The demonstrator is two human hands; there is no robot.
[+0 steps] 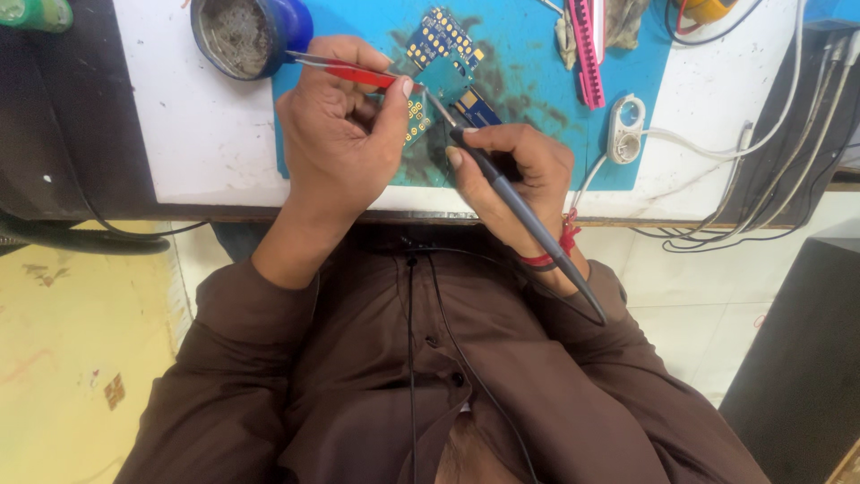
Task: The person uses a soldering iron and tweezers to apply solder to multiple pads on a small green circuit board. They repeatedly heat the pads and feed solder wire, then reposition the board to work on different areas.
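- Near the front edge of the teal work mat (528,134), a small blue circuit board (445,45) with gold pads is lain flat, with a second small blue piece (477,109) just beside it.
- Red-handled tweezers (354,72) are pinched shut between thumb and fingers of the left hand (340,134); whether anything is gripped at the tips cannot be told.
- A grey soldering iron (528,220) is held pen-fashion in the closed right hand (520,170), its tip brought down by the board, close to the tweezer points.
- For the joint to be made well, it is judged that both wrists should be braced on the mat, the tip touched briefly to one pad only, and the part kept still by the tweezers until the solder is set.
- At the mat's far left corner a round tin (237,36) of grey residue is stood.
- Toward the far right of the white tabletop (197,134), a pink comb-like strip (587,54), a white inline switch (625,127) and white cables (770,134) are laid.
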